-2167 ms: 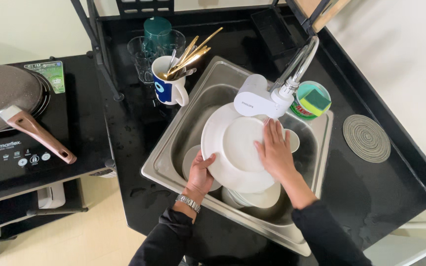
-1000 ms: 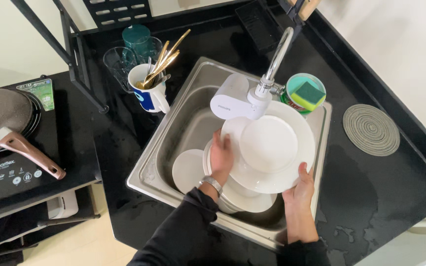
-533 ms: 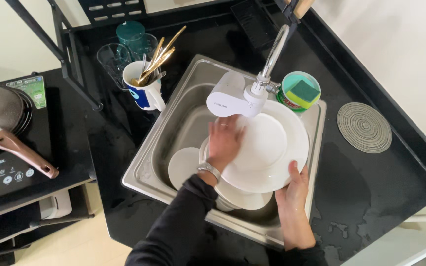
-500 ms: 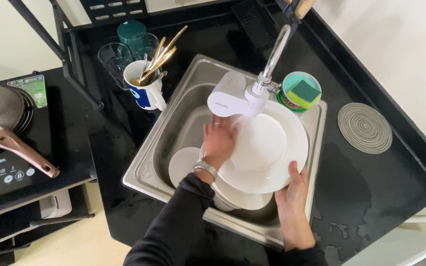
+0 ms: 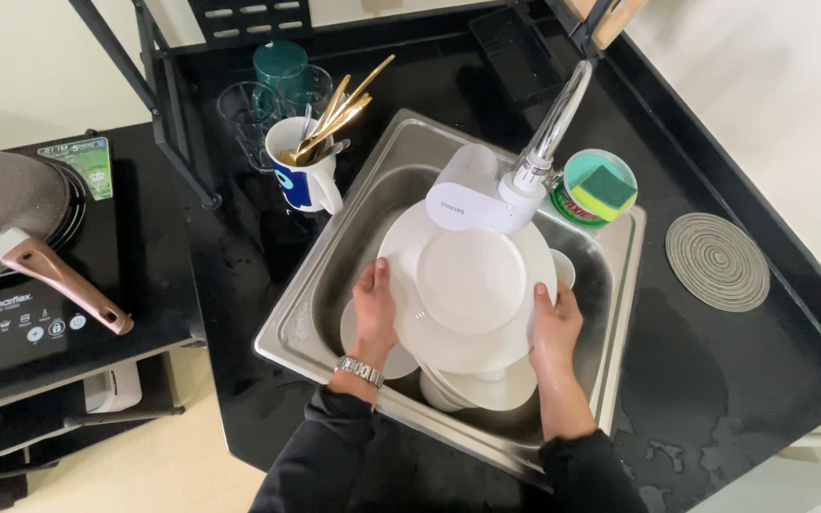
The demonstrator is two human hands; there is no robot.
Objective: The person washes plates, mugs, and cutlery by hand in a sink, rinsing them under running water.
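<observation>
- Black surfaces fill the left of the frame: an induction hob (image 5: 21, 318) carries a dark frying pan (image 5: 2, 214) with a brown handle pointing toward the lower centre.
- Moving right, you see a white and blue mug (image 5: 304, 176) stuffed with gold cutlery (image 5: 339, 114), with drinking glasses (image 5: 268, 90) behind it, near the upper middle.
- Your left hand (image 5: 374, 309) grips the left rim of the large white plate (image 5: 467, 285), fingers wrapped against its edge; a watch sits on that wrist.
- That plate sits tilted over the steel sink (image 5: 325, 285) at frame centre, just under the white faucet head (image 5: 472, 201), above more white dishes (image 5: 482, 385).
- Your right hand (image 5: 555, 328) clasps the plate's right rim, thumb pressed on top.
- Right of the faucet, a round tub holds a green sponge (image 5: 602, 185).
- Far right, a grey round trivet (image 5: 717, 261) lies on the wet black counter (image 5: 715, 380).
</observation>
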